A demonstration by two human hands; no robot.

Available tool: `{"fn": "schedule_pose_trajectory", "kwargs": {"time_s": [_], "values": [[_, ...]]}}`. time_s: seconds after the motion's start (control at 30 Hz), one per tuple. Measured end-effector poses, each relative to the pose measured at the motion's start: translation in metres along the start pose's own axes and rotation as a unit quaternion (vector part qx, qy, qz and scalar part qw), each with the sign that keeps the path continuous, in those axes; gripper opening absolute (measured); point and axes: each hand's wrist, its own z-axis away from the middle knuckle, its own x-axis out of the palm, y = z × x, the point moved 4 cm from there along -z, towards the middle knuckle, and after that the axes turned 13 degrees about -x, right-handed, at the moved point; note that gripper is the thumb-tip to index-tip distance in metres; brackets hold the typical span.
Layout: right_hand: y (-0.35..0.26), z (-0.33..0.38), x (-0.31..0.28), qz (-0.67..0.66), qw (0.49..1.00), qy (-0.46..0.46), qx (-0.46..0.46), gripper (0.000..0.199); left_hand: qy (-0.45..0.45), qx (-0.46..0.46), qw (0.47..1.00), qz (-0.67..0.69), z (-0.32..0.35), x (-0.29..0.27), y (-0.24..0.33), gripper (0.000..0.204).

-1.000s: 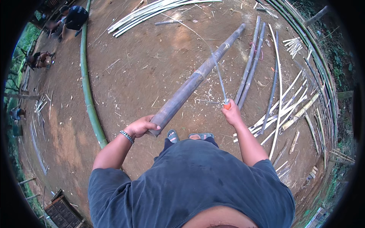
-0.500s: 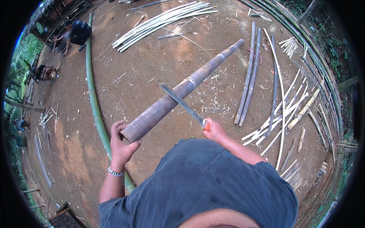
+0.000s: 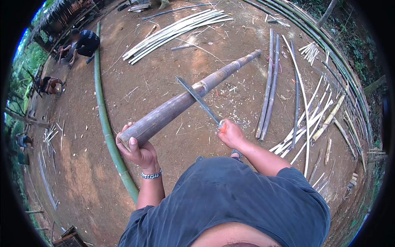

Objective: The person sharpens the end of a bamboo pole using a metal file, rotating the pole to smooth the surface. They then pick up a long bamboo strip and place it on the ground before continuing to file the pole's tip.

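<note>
**Bamboo pole propped up, blade laid across it**

The dirt ground [image 3: 164, 107] fills the view, strewn with chips. A long green bamboo stem [image 3: 106, 123] curves from 11 o'clock down to 7 o'clock. The thick grey bamboo pole [image 3: 193, 96] runs from centre out toward 1 o'clock, its far tip resting on the ground. Split bamboo strips [image 3: 177, 31] lie at 12 o'clock, more slats [image 3: 304, 119] at 3 o'clock. The left hand [image 3: 138, 150] cups the pole's near end, fingers wrapped under it. The right hand [image 3: 230, 133] is closed on the orange handle of a long knife [image 3: 197, 99], whose blade crosses the pole.
</note>
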Motion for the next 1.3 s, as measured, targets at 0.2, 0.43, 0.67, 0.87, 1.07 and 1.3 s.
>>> {"fn": "schedule_pose_trajectory", "kwargs": {"time_s": [0.2,0.43,0.67,0.87,1.07,1.3], "values": [[-0.086,-0.008,-0.043,0.097,0.981,-0.117,-0.119,0.031,-0.075,0.038,0.996,-0.042,0.022,0.023,0.014,0.066],[-0.008,-0.016,-0.072,0.112,0.994,-0.017,-0.005,0.02,-0.13,0.057,0.986,-0.083,0.045,0.04,0.019,0.07],[0.086,-0.036,-0.085,0.092,0.985,0.011,0.144,0.026,-0.105,0.033,0.991,-0.07,0.041,0.053,0.02,0.073],[0.011,0.005,-0.084,0.016,0.993,-0.054,0.101,0.027,-0.153,0.078,0.979,-0.109,0.049,0.052,0.022,0.075],[0.041,-0.021,-0.082,0.038,0.999,-0.029,0.022,0.021,-0.2,0.094,0.967,-0.127,0.046,0.066,0.028,0.078],[-0.053,-0.006,-0.085,0.097,0.98,-0.085,-0.152,0.013,-0.132,0.093,0.978,-0.135,0.036,0.055,0.025,0.077]]}}
